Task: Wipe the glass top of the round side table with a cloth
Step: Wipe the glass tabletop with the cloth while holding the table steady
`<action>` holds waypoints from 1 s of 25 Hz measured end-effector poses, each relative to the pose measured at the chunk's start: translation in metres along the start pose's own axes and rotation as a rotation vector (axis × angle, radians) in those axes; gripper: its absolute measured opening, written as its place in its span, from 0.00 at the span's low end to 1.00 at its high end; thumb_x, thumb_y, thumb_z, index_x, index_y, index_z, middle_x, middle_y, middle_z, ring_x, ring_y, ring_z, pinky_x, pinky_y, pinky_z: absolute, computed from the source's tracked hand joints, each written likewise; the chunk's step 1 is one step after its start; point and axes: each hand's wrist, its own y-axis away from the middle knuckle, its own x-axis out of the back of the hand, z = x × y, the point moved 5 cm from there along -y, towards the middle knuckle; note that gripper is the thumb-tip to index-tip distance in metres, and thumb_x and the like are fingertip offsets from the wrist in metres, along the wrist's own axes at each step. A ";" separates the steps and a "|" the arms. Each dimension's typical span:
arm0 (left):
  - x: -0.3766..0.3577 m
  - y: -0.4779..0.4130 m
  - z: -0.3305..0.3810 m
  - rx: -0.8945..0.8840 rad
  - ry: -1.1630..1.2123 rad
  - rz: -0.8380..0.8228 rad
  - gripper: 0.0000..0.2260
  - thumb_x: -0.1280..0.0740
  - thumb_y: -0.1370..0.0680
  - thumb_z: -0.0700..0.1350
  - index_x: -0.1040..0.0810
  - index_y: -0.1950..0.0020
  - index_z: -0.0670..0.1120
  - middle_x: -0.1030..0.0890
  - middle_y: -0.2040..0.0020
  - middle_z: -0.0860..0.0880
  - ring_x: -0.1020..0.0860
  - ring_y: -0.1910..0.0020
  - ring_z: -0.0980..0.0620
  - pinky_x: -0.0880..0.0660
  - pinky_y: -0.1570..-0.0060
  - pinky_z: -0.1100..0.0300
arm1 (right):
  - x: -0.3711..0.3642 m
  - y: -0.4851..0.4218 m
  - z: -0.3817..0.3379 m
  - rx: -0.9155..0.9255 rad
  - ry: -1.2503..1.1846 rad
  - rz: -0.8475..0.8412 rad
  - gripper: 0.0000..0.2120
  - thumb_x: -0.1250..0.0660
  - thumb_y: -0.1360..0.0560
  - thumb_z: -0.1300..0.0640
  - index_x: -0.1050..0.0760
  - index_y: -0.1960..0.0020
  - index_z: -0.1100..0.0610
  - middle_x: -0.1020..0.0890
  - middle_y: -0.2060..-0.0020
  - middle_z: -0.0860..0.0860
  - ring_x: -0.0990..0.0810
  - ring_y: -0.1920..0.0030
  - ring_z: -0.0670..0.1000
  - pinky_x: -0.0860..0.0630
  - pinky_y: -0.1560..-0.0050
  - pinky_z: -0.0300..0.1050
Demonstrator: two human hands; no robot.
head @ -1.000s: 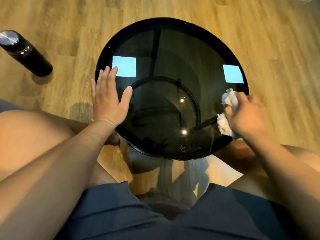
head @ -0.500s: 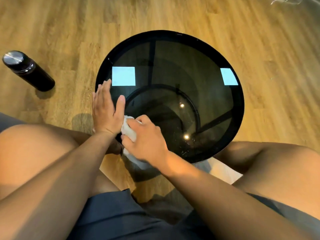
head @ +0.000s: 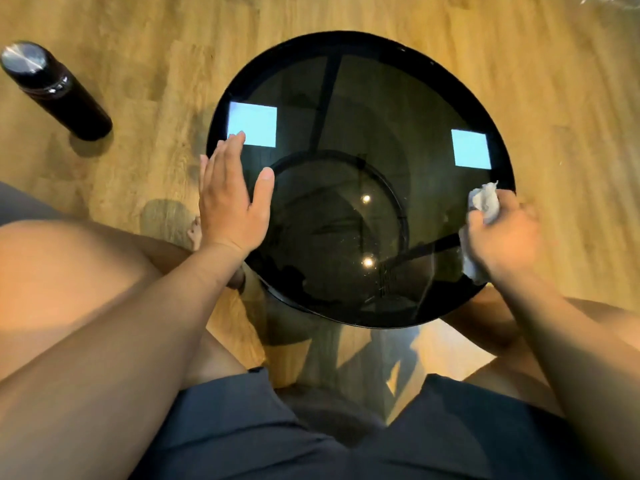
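The round side table has a dark tinted glass top (head: 381, 109) in a black rim and stands between my knees. My left hand (head: 232, 200) lies flat on the glass at its left edge, fingers straight and together, thumb spread. My right hand (head: 504, 235) grips a crumpled white cloth (head: 485, 202) and presses it on the glass at the right edge. Part of the cloth sticks out above my fingers and part below my palm. Two pale square reflections and two small light spots show on the glass.
A black bottle with a metal cap (head: 55, 91) stands on the wooden floor (head: 156, 46) to the left of the table. My bare knees and dark shorts (head: 311, 438) fill the near part of the view.
My right hand has swept the cloth from the near left edge of the glass, beside my left hand, across to the right edge. My left hand stays flat in the same place.
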 end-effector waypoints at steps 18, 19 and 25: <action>0.005 0.004 0.007 0.050 0.031 -0.032 0.27 0.47 0.19 0.58 0.38 0.23 0.46 0.34 0.23 0.43 0.41 0.22 0.44 0.49 0.22 0.46 | 0.019 0.023 0.039 0.183 0.082 -0.170 0.21 0.35 0.26 0.48 0.29 0.33 0.47 0.22 0.45 0.60 0.21 0.49 0.64 0.24 0.51 0.52; 0.006 0.005 0.007 0.062 0.049 -0.022 0.27 0.47 0.19 0.58 0.38 0.23 0.46 0.34 0.23 0.44 0.40 0.22 0.44 0.48 0.22 0.45 | 0.017 0.030 0.030 0.176 0.039 -0.160 0.21 0.36 0.26 0.47 0.28 0.34 0.49 0.21 0.47 0.61 0.20 0.51 0.64 0.25 0.52 0.51; 0.013 0.005 0.009 0.106 0.160 0.028 0.27 0.48 0.20 0.56 0.36 0.24 0.44 0.31 0.25 0.42 0.36 0.24 0.43 0.40 0.26 0.39 | -0.020 0.142 -0.109 0.480 -0.167 -0.218 0.19 0.39 0.28 0.37 0.29 0.40 0.42 0.25 0.46 0.49 0.21 0.55 0.53 0.29 0.63 0.42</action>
